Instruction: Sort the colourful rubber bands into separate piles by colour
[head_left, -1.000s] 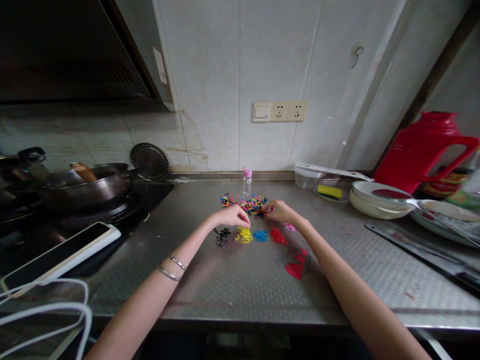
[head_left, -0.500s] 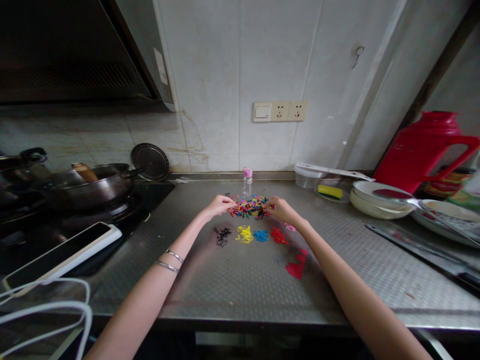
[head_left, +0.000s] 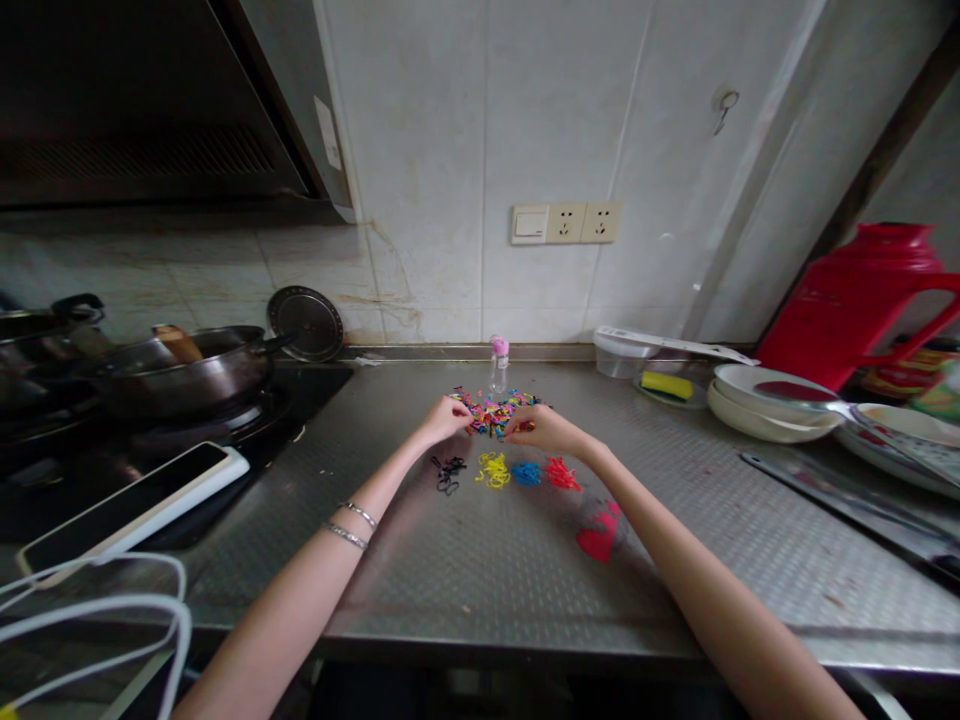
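Observation:
A mixed pile of small colourful rubber bands (head_left: 491, 414) lies on the metal counter. At the pile's left edge is my left hand (head_left: 445, 420), its fingers pinched together. My right hand (head_left: 547, 430) reaches over the pile's right side, fingers bent and thumb close to them. Whatever either hand holds is too small to make out. In front of the pile are separate heaps of black bands (head_left: 448, 473), yellow bands (head_left: 493, 470), blue bands (head_left: 526, 473) and red bands (head_left: 562, 474). Behind it stands a clear bottle with a pink top (head_left: 499, 365).
A clear bag with a red print (head_left: 598, 535) lies near my right forearm. Left are a pan (head_left: 187, 375) and a white-edged device (head_left: 135, 505) with cables. To the right are a sponge (head_left: 667, 386), bowls (head_left: 772, 415), a knife (head_left: 847, 505) and a red thermos (head_left: 855, 305).
My right hand has moved left over the pile. My left hand stays at the pile's left edge. The pink bands near my right wrist are now hidden. The view has shifted slightly.

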